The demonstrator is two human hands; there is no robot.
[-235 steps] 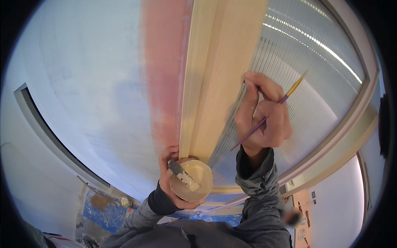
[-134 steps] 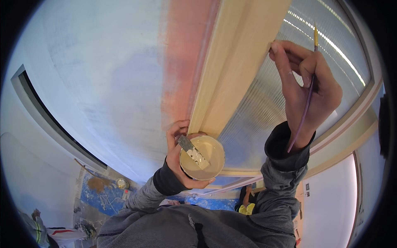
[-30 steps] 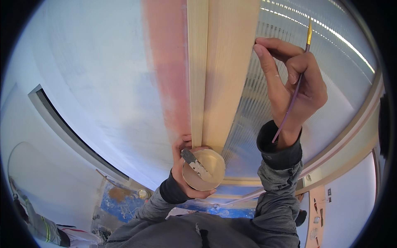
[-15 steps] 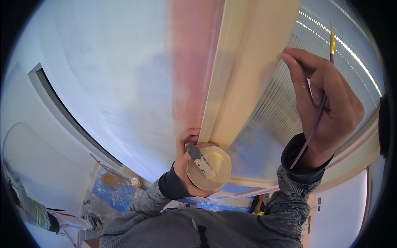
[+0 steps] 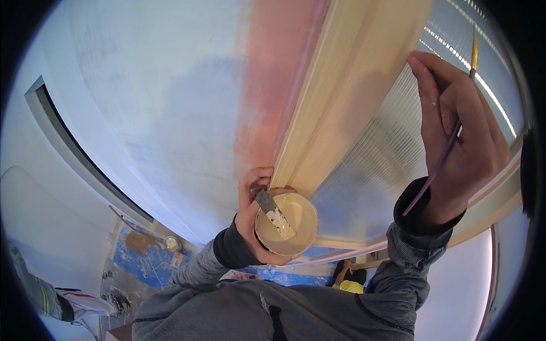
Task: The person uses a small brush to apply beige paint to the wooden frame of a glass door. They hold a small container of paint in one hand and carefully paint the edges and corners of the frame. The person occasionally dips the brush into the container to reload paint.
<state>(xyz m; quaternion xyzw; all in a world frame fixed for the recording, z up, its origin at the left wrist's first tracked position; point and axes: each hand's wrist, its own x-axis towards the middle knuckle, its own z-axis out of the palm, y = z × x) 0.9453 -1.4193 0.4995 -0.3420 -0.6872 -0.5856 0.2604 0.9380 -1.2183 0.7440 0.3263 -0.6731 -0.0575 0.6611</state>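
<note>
My left hand [image 5: 245, 220] is wrapped round a round cup [image 5: 304, 219] of cream-coloured paint or filler, close in front of my chest. A flat stirring strip [image 5: 274, 215], dark at one end and crusted pale at the other, leans across the cup's rim. In my right hand [image 5: 472, 128] a thin paintbrush [image 5: 434, 173] with a purple handle is tucked between the fingers, its bristles pointing up and away. The thumb and forefinger of that hand meet at the edge of the pale wooden frame [image 5: 347, 85]; whether they pinch anything there I cannot make out.
Left of the frame runs a pink strip [image 5: 270, 79] on a white wall [image 5: 142, 91]; right of it is a ribbed translucent panel [image 5: 384, 139]. Below, a blue floor sheet [image 5: 133, 264] bears an open tin [image 5: 172, 244]. A person's leg [image 5: 85, 302] and someone in yellow [image 5: 351, 284] show nearby.
The view has tilted slightly, and the frame sits farther right at the top. My right hand has shifted a little along the frame's edge, brush still held; my left still holds the cup.
</note>
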